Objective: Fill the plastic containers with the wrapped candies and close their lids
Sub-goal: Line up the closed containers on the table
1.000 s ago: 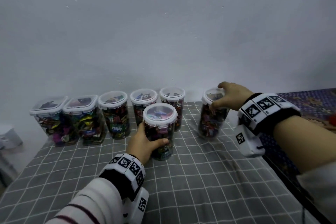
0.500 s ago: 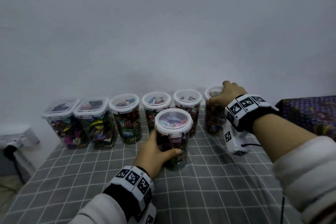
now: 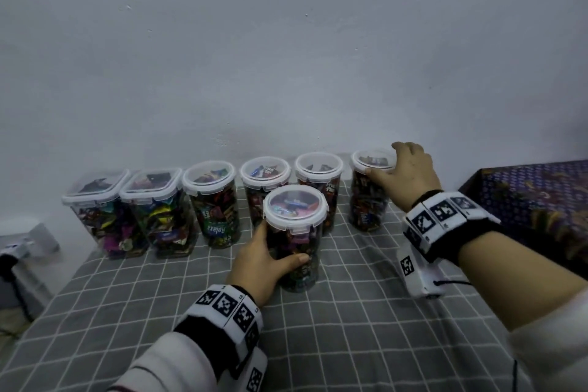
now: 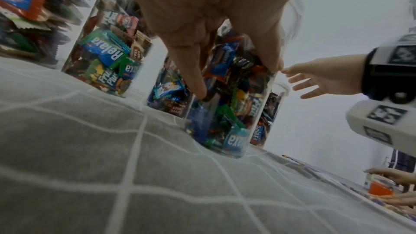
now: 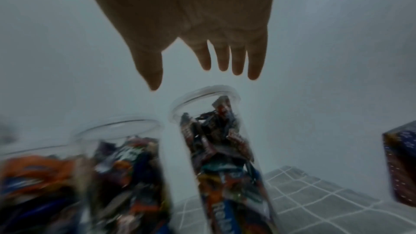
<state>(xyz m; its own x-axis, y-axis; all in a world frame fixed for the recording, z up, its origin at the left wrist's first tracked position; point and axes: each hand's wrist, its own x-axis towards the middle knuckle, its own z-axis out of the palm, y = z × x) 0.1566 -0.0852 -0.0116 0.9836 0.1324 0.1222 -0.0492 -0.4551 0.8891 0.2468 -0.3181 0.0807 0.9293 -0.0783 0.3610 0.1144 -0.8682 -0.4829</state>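
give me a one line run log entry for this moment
left hand: grips front jar | right hand: open above rightmost jar | jars: filled, lids on | surface: checked cloth

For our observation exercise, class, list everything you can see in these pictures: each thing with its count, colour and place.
Round containers: five, clear with white lids, full of mixed-colour wrapped candies; four in the row along the wall, one standing in front of the row.
Square containers: two, clear with white lids, full of candies, at the left end of the row.
Cloth: one, grey with a white grid, under the containers.
Wall: white, behind the row.
Patterned fabric: one, dark blue, at the right edge.
Left hand: fingers wrapped round the front container's side.
Right hand: fingers straight, over the lid of the rightmost container; in the right wrist view they are clear of it.
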